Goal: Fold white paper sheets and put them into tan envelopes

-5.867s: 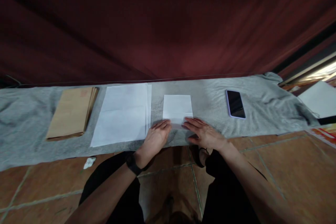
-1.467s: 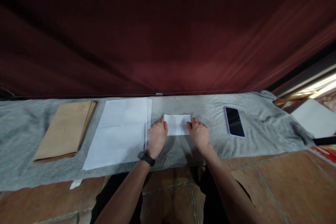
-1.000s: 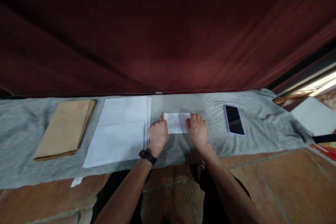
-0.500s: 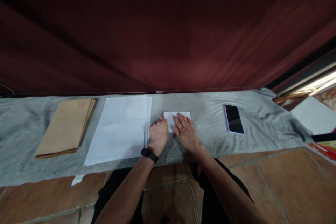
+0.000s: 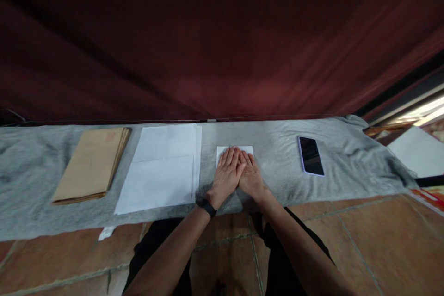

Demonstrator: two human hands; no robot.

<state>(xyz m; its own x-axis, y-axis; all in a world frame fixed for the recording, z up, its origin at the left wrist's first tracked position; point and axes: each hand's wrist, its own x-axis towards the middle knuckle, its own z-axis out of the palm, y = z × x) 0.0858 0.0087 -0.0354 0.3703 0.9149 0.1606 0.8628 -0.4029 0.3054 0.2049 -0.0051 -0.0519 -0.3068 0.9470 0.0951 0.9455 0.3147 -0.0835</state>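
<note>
A small folded white sheet of paper (image 5: 219, 151) lies on the grey cloth, mostly covered by my hands. My left hand (image 5: 226, 172) rests flat on it, fingers stretched out and pointing away from me, with a dark band on the wrist. Alongside, my right hand (image 5: 251, 176) also lies flat on the paper, partly under the left hand's edge, its fingers extended. Just left of my hands is a stack of larger white paper sheets (image 5: 163, 171), the top ones with a crease or edge across the middle.
A pile of brown envelopes (image 5: 90, 162) lies at the left of the grey cloth (image 5: 277, 185). A phone with a purple case (image 5: 311, 156) lies to the right. A dark red curtain (image 5: 222, 55) hangs behind, and tiled floor (image 5: 364, 240) shows in front.
My left hand has moved right from the paper's left edge and flattened onto the sheet beside my right hand. The right hand stays about where it was.
</note>
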